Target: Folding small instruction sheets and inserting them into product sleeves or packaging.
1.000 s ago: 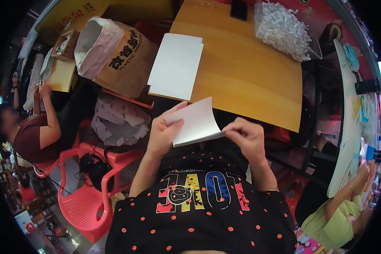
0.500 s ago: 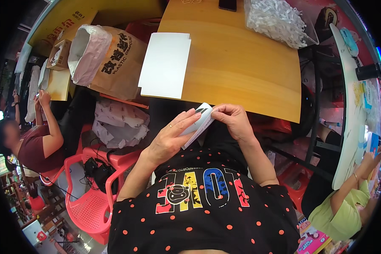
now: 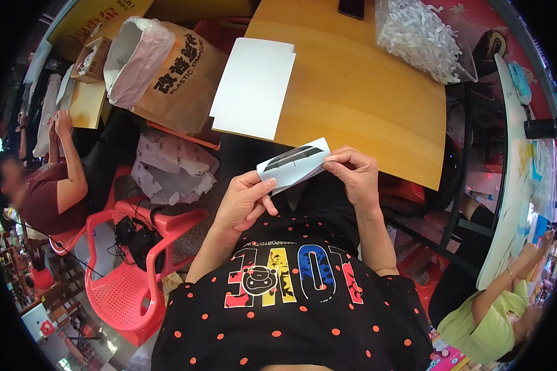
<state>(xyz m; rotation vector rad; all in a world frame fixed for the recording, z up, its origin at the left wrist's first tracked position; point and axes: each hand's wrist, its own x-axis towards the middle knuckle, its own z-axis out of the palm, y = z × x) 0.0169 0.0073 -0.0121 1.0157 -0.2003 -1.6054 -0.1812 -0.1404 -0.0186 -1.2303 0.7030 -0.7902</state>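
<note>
A: Head view, what's different from a second ago?

B: The paper sheet (image 3: 294,166) is no longer open. A second ago it was a flat white sheet held up between both hands; half a second ago it was closing; now it's a narrow folded strip with a dark streaked print showing on the outer face.

A: Hands?

B: Left hand (image 3: 244,201) is pinched on the strip's lower left end, thumb on top. Right hand (image 3: 354,173) is clamped on the right end, fingers curled over the fold. Both are closed on the sheet, neither free.

A: Where is it relative to the table?

B: Off the table (image 3: 359,105), held in the air just in front of its near edge, above the lap. Not touching the wood as far as I can tell.

A: So what does the change mean?

B: My read: the fold is made and the hands are pressing or aligning the crease. One sheet is folded, more blanks are waiting.

A: Which blanks?

B: The stack of white sheets (image 3: 254,86) at the table's near left edge looks the same as before. The clear bag of white shreds (image 3: 424,37) at the far right corner also sits as it did. The brown paper sack (image 3: 161,71) stands left of the table.
</note>
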